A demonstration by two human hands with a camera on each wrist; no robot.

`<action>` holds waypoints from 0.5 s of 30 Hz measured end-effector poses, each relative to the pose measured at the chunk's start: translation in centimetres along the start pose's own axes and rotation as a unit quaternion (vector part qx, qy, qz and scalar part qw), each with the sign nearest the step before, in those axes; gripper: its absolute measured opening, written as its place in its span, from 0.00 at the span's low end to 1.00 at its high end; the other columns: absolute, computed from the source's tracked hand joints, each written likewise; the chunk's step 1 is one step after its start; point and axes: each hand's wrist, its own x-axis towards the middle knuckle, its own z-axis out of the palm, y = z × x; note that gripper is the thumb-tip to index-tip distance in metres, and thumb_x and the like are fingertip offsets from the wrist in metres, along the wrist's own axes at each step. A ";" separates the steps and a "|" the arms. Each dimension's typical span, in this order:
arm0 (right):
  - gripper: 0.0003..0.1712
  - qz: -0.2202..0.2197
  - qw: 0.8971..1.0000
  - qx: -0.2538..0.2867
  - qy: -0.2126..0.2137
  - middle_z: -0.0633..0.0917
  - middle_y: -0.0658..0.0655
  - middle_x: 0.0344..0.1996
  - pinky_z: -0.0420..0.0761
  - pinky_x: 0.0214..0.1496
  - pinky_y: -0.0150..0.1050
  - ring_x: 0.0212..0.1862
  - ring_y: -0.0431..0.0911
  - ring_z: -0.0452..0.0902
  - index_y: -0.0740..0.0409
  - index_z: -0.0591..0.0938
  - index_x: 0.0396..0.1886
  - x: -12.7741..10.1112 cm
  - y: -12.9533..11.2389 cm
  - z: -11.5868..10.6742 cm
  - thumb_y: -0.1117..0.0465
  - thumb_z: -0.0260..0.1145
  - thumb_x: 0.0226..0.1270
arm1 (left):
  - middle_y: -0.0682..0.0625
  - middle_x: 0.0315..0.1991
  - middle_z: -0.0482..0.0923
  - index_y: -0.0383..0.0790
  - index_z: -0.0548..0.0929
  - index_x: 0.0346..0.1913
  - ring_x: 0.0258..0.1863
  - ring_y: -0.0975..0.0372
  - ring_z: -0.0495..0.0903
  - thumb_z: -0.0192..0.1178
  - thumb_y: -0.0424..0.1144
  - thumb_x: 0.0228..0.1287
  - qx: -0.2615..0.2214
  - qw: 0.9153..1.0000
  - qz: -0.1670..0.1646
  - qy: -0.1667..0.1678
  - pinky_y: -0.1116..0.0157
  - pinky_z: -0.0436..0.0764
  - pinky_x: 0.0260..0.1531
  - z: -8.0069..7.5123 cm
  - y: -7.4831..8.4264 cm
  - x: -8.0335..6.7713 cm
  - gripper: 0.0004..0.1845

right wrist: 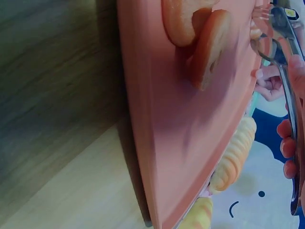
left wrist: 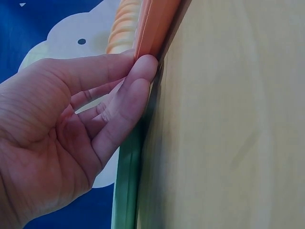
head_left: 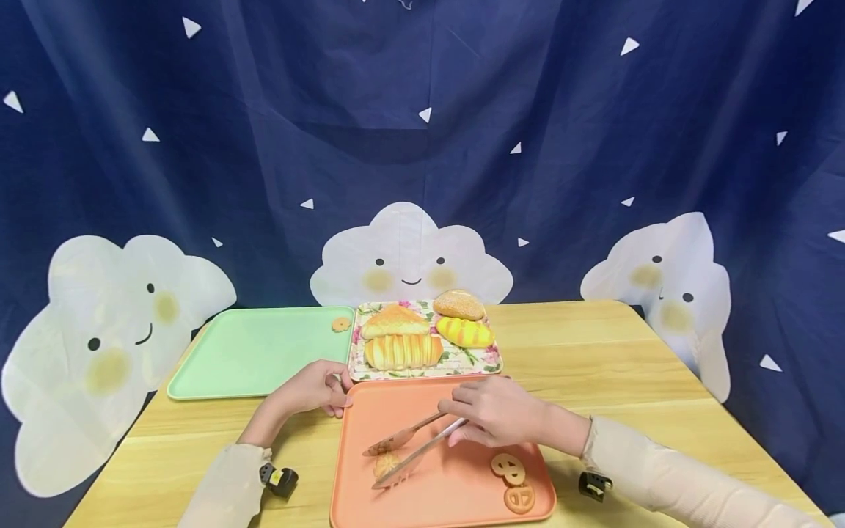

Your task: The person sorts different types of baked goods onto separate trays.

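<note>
My left hand [head_left: 318, 387] pinches the far left corner of an orange tray [head_left: 455, 493]; in the left wrist view its fingertips meet on the tray's rim [left wrist: 159, 24]. Metal tongs [head_left: 422, 452] are gripped in my right hand [head_left: 498, 412] over that tray. Their spread tips stand on either side of a small flower-shaped cookie [head_left: 385, 464]; whether they touch it I cannot tell. Two pretzel-shaped cookies [head_left: 519, 499] lie overlapping near the tray's front right corner. In the right wrist view, the tongs [right wrist: 286, 88] and part of the right hand show at the right edge.
A green tray [head_left: 264, 356] at the back left bears one small round cookie [head_left: 340, 324]. Beside it, a flowered tray [head_left: 462, 364] holds several bread pieces, among them a ridged loaf [head_left: 403, 352] and a yellow bun [head_left: 465, 332]. Wooden table [head_left: 614, 367] extends to the right.
</note>
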 end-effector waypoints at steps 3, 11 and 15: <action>0.20 0.003 1.000 -0.007 0.006 0.72 0.43 0.22 0.53 0.21 0.22 0.21 0.33 0.64 0.50 0.81 0.43 0.2 0.1 0.0 0.39 0.61 0.74 | 0.41 0.23 0.85 0.28 0.80 0.38 0.23 0.57 0.86 0.68 0.28 0.61 0.003 1.000 -0.001 0.000 0.60 0.88 0.27 -0.1 0.0 0.0 0.07; 0.20 0.001 0.999 -0.029 0.020 0.74 0.43 0.22 0.57 0.21 0.22 0.22 0.34 0.66 0.50 0.81 0.43 0.5 0.1 -0.2 0.39 0.58 0.76 | 0.42 0.23 0.85 0.28 0.80 0.37 0.23 0.59 0.86 0.68 0.27 0.60 0.005 1.000 0.002 -0.001 0.61 0.88 0.26 -0.1 -0.2 0.1 0.08; 0.19 0.005 0.999 -0.040 0.023 0.74 0.43 0.23 0.59 0.22 0.23 0.22 0.35 0.67 0.50 0.81 0.43 0.7 0.1 -0.4 0.40 0.60 0.75 | 0.42 0.23 0.85 0.28 0.80 0.37 0.22 0.58 0.86 0.69 0.28 0.60 0.004 1.000 0.002 0.000 0.61 0.88 0.26 -0.1 -0.3 0.1 0.08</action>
